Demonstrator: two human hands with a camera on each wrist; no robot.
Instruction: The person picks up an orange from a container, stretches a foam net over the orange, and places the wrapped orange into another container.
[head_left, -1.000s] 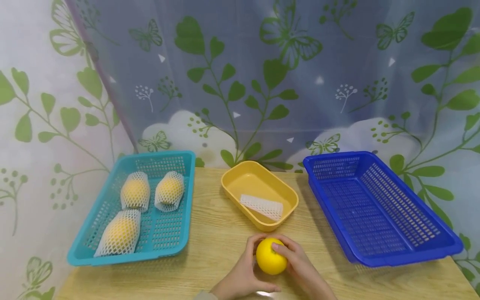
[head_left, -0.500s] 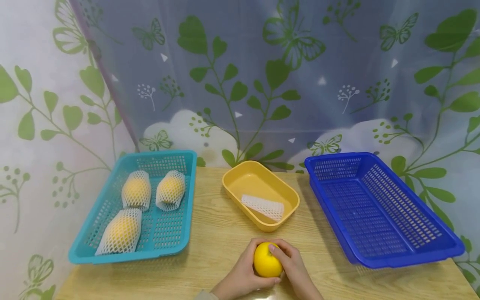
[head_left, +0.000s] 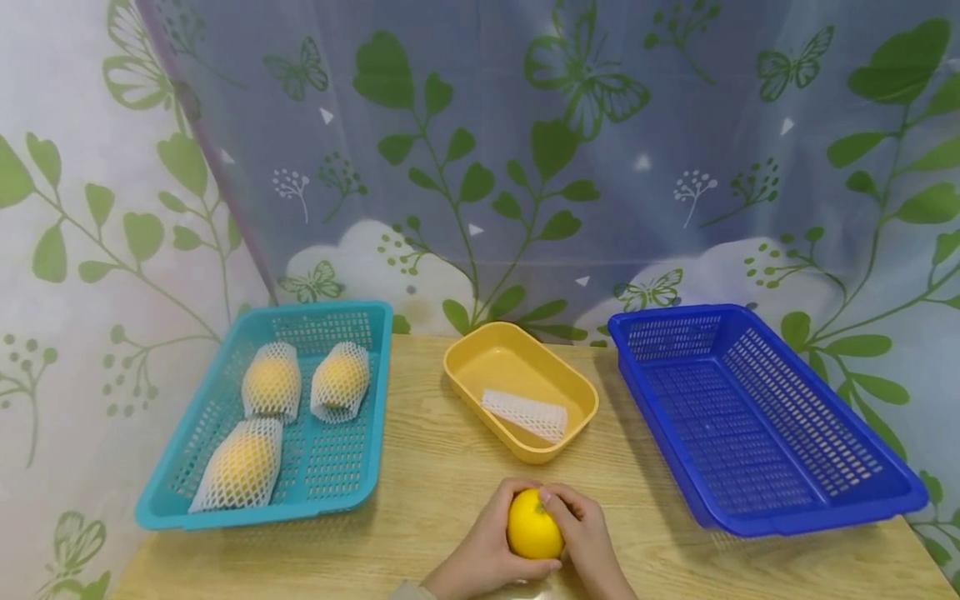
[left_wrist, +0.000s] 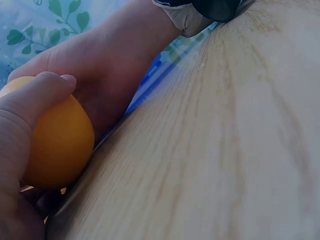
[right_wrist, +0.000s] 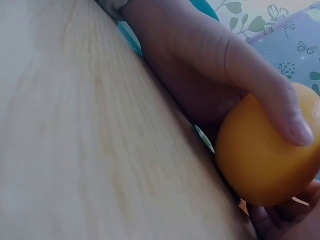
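Note:
A round yellow fruit (head_left: pixel 534 533) with a small greenish stem spot is held low over the front of the wooden table (head_left: pixel 420 517). My left hand (head_left: pixel 483 542) curls round its left side, thumb along the near edge. From the other side my right hand (head_left: pixel 591 533) grips it, thumb on top by the stem spot. In the left wrist view the fruit (left_wrist: pixel 60 142) has a smooth bare skin. The right wrist view shows the left thumb lying across the fruit (right_wrist: pixel 265 160); the undersides of the fingers are partly hidden.
A teal basket (head_left: pixel 378 450) at left holds three yellow fruits in white foam nets, one being a netted fruit (head_left: pixel 240 467) near its front. Behind the hands sits a yellow tray (head_left: pixel 495 358) with an empty foam net (head_left: pixel 525 412). At right stands a blue basket (head_left: pixel 720 425).
The fruit has shifted slightly left and toward me and has turned a little, its stem spot now showing. My left thumb has moved onto it; the right hand has drawn left with it.

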